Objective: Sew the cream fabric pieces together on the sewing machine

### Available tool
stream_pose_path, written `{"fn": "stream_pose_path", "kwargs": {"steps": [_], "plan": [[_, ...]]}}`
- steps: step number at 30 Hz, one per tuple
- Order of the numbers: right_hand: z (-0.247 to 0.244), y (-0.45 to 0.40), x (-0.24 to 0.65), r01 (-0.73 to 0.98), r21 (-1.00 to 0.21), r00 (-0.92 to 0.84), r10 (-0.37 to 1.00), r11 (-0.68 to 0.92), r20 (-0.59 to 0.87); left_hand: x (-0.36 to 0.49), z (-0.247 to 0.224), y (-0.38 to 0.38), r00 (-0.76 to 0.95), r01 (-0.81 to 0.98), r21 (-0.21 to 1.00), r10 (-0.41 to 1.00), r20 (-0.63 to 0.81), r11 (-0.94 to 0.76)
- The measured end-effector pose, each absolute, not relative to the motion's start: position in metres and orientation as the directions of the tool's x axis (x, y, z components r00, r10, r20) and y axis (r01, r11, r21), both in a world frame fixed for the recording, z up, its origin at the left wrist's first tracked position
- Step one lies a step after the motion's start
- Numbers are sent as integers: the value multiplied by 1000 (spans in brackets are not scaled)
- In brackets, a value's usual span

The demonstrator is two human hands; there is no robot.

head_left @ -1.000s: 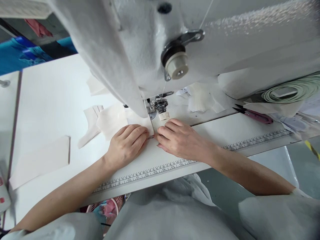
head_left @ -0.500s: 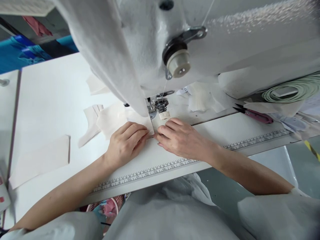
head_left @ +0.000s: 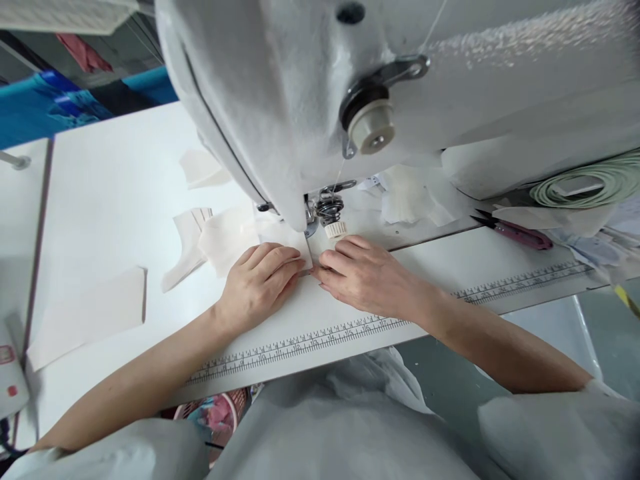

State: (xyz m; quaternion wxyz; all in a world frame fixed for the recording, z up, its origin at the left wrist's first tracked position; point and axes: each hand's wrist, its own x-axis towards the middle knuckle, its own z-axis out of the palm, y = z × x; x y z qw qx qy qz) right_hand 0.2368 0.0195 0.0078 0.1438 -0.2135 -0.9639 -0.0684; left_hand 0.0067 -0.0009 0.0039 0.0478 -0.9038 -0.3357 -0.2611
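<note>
A pale cream fabric piece lies under the front of the sewing machine, its right edge running toward me from the presser foot. On top of it rests my left hand, fingers together and closed on the near edge. My right hand is closed too, its thumb and fingertips pinching the fabric's near right corner. Just beyond the right fingers is the ribbed cream knob below a spring. The fingertips partly hide the fabric's near edge.
More cut fabric pieces lie on the white table at left. To the right are a stack of cream pieces, dark red thread snips and a pale green coil. A printed ruler follows the front edge. Below stands a pink basket.
The whole view has shifted slightly, so the machine and table sit further right. My left fingers lie a little flatter on the fabric; both hands stay at its near edge.
</note>
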Motion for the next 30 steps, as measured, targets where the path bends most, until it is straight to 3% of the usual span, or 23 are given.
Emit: {"fn": "stream_pose_path", "kwargs": {"steps": [13,22,30], "plan": [[8,20,235,432,61,-862,392,900,322,8,3,-3,623,638,117,600,502,-761],[9,19,237,430,11,-860,406,903,310,7,2,0,510,630,350,710,485,-693],[8,20,238,393,67,-879,353,917,321,7,0,1,429,642,449,777,461,-621]]}}
